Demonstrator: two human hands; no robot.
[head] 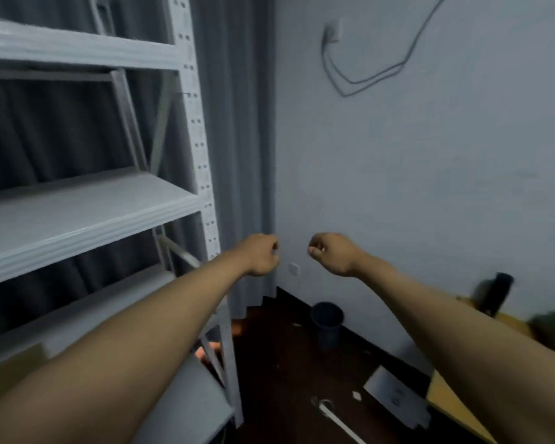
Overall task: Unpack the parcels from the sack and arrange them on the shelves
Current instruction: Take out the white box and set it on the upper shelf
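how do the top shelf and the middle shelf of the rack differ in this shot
The top shelf sits above eye line, so only its front edge and underside show; the middle shelf shows its flat upper surface. The top one looks thinner in view. Both are pale grey boards on the same rack, and no parcels show on either.

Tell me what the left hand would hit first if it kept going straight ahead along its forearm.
Probably the grey curtain at the room corner: the left hand, fingers curled and holding nothing, points there, just right of the shelf upright. Depth is unclear, so the gap cannot be judged.
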